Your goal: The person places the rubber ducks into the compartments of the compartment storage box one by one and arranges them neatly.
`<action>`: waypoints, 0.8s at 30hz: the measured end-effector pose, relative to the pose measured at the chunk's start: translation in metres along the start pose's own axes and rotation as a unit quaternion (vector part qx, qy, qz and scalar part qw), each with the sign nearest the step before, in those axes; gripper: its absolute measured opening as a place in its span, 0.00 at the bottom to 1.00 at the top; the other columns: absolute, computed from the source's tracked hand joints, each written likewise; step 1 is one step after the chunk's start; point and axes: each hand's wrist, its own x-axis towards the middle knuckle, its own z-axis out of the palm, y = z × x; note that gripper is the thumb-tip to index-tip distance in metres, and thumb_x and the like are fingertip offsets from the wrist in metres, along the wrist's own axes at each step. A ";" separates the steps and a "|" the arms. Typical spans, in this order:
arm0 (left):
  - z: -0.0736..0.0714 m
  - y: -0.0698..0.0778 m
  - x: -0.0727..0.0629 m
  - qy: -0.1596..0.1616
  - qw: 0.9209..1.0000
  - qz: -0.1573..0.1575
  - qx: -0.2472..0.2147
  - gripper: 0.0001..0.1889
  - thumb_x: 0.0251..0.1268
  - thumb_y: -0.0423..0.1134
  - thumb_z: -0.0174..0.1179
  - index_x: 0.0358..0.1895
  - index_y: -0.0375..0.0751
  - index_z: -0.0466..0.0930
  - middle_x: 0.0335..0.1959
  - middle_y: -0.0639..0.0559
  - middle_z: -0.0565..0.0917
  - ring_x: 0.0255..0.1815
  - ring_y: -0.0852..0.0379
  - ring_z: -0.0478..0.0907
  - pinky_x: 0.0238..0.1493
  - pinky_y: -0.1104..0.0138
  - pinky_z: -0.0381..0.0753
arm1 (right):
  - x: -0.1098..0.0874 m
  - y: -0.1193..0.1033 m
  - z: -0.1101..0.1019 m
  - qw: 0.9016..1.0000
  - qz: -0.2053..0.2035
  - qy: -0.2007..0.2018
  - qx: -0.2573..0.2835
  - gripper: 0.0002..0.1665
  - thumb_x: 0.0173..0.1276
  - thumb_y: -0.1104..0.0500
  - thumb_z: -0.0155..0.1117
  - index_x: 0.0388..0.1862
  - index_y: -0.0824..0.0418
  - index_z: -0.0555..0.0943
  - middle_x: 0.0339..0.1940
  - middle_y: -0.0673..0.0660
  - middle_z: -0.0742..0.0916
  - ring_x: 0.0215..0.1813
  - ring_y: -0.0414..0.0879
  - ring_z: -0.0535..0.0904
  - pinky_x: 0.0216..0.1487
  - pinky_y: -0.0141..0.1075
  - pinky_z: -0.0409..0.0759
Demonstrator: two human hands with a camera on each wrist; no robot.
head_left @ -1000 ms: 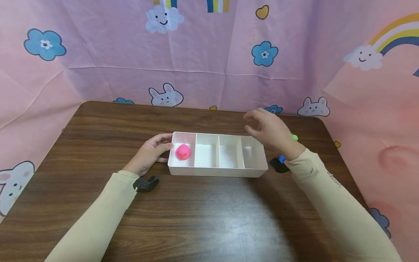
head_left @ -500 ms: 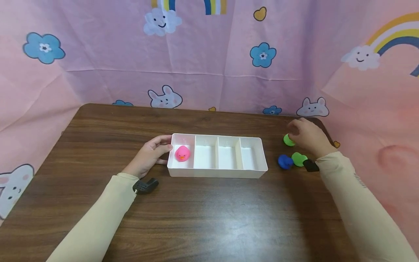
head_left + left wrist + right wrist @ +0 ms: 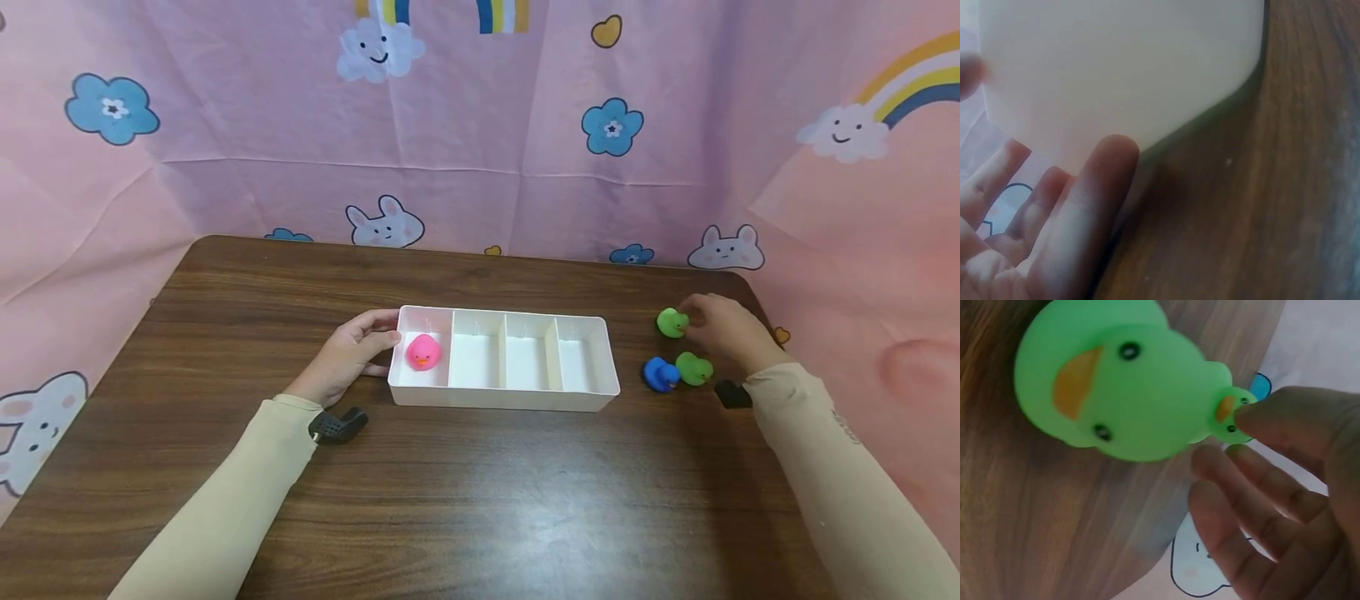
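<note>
A white divided box (image 3: 495, 398) lies lengthwise on the table, with a pink rubber duck (image 3: 423, 352) in its leftmost compartment. My left hand (image 3: 341, 354) holds the box's left end, thumb tip at the rim. In the left wrist view, fingertips (image 3: 1113, 153) rest against the white outer wall. Right of the box, my right hand (image 3: 723, 329) is at a small green duck (image 3: 671, 323). In the right wrist view the thumb tip overlaps this duck's head (image 3: 1225, 412), while the other fingers stay apart below. Another green duck (image 3: 694, 369) and a blue duck (image 3: 661, 375) sit nearer me.
Brown wood-grain table (image 3: 480, 500) extends around the box. A pink patterned cloth (image 3: 480, 125) hangs behind the table and along its sides. Dark wrist cameras (image 3: 339, 426) are worn on both wrists.
My right hand has moved from above the box's right end, out to the right, and down to the far green duck. The left hand keeps its place at the box.
</note>
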 end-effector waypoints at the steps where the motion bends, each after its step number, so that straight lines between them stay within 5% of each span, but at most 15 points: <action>1: 0.000 0.000 0.000 0.000 1.000 0.001 -0.002 0.29 0.79 0.47 0.58 0.76 0.43 0.66 0.71 0.39 0.72 0.63 0.44 0.77 0.48 0.57 0.89 | 0.000 0.001 0.001 1.000 0.003 -0.001 0.004 0.23 0.77 0.60 0.60 0.66 0.69 0.73 0.61 0.73 0.78 0.57 0.67 0.78 0.57 0.64 0.78; 10: 0.000 0.000 0.000 -0.001 1.000 0.004 -0.003 0.29 0.78 0.45 0.58 0.76 0.41 0.66 0.71 0.37 0.72 0.62 0.45 0.78 0.47 0.58 0.88 | 0.005 0.005 0.007 0.999 0.002 0.033 -0.003 0.19 0.76 0.59 0.63 0.60 0.66 0.76 0.56 0.72 0.83 0.55 0.66 0.81 0.51 0.63 0.79; 24: 0.000 -0.001 0.000 0.002 1.000 0.006 -0.002 0.28 0.79 0.44 0.57 0.76 0.41 0.67 0.71 0.37 0.73 0.60 0.48 0.80 0.47 0.58 0.89 | 0.007 0.005 0.014 0.999 0.020 0.028 0.017 0.22 0.76 0.58 0.62 0.64 0.65 0.74 0.57 0.73 0.83 0.57 0.68 0.80 0.54 0.64 0.79</action>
